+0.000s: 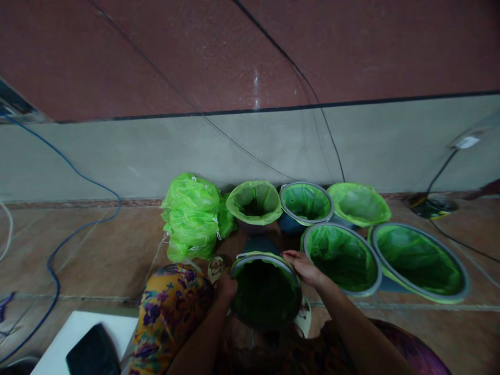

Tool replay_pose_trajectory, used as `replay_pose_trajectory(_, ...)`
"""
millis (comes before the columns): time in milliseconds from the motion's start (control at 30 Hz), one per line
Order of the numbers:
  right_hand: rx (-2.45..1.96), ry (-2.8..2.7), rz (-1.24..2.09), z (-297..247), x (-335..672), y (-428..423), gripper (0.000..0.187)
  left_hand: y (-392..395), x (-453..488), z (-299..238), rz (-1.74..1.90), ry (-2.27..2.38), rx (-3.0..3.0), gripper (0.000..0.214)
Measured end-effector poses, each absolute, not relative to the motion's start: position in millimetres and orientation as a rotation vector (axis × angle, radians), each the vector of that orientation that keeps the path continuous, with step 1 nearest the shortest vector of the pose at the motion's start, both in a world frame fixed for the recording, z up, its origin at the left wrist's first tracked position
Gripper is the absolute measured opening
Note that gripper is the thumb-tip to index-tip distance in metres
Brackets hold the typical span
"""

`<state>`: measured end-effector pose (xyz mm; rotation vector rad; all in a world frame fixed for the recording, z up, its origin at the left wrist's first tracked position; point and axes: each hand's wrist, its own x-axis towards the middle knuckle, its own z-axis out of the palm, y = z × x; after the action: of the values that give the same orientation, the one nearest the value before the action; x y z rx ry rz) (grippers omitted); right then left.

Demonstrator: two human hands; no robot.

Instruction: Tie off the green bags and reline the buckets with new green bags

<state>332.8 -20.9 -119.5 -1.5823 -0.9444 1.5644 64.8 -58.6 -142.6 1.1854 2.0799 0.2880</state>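
Observation:
A bin [266, 294] with a grey rim and a green mesh-like liner stands tilted between my knees, its dark mouth facing me. My left hand [226, 286] holds the left side of its rim. On the upper right of the same rim, my right hand [303, 264] has its fingers closed over the edge of the liner. Part of each hand's fingers is hidden by the rim or in shadow. Just beyond is another bin [253, 204], its liner folded outward without a visible grey ring.
Several lined bins, among them a grey-rimmed bin [342, 259], stand to the right. Bundled green bags [191, 216] are piled against the wall [128, 156]. A blue cable [78, 234] crosses the floor; a dark object [94, 350] lies on a white surface [76, 324].

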Motion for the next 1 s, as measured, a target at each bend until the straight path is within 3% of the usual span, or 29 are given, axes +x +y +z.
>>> replay_pose_trajectory(233,-1.442,-1.005,1.679,-100,314,-24,0.039,-58,72,-126,0.251,2.022,1.305,0.033)
replay_pose_trajectory(533,-1.488,-1.170,1.624,-105,319,-28,0.028,-49,80,-98,0.156,2.072,1.646,0.043)
replay_pose_trajectory(767,-1.402,-1.189,1.792,-106,299,-32,0.034,-50,92,-96,0.121,1.956,1.728,0.050)
replay_pose_trajectory(1000,-1.483,-1.171,1.715,-106,307,-30,0.034,-54,100,-99,0.023,1.947,1.823,0.045)
